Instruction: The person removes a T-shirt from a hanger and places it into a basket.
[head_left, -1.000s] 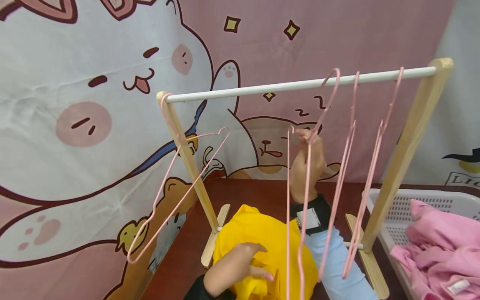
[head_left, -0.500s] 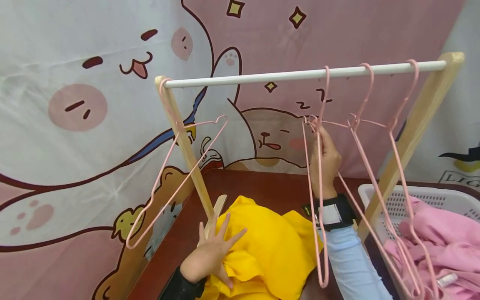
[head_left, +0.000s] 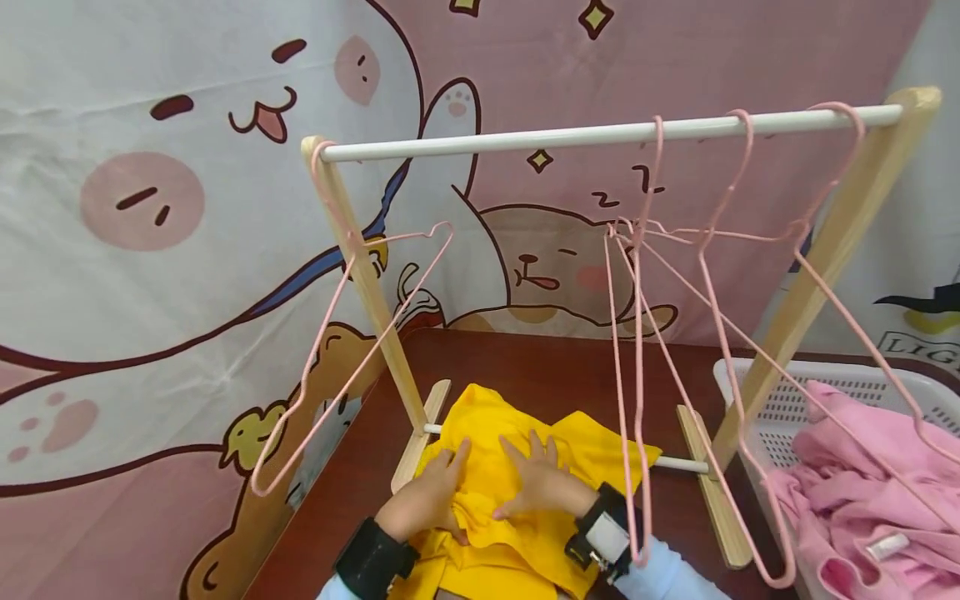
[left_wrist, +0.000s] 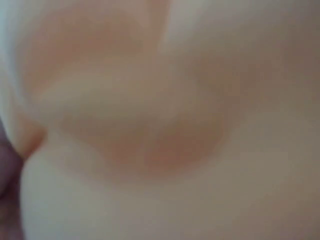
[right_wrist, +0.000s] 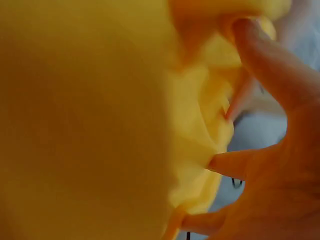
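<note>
A crumpled yellow garment (head_left: 487, 421) lies on the dark red table below the rack. On its near left side rests my left hand (head_left: 426, 504), fingers relaxed against the cloth. My right hand (head_left: 547, 485) touches the middle of it with fingers spread. Seen from the right wrist, the fingertips of my right hand (right_wrist: 280, 175) meet the folds of the yellow garment (right_wrist: 100, 125), which fills most of that view. The left wrist view is a blurred, pale close-up with no clear detail.
A wooden rack with a white rod (head_left: 495, 142) stands over the garment. One pink hanger (head_left: 318, 167) hangs at its left end; three more, one a pink hanger (head_left: 638, 333), hang at the right. A white basket (head_left: 757, 392) holds pink clothes (head_left: 862, 450).
My right hand has let go of a pink hanger and come down onto the yellow garment. The right-hand hangers have swung. My left hand has shifted slightly on the cloth.
</note>
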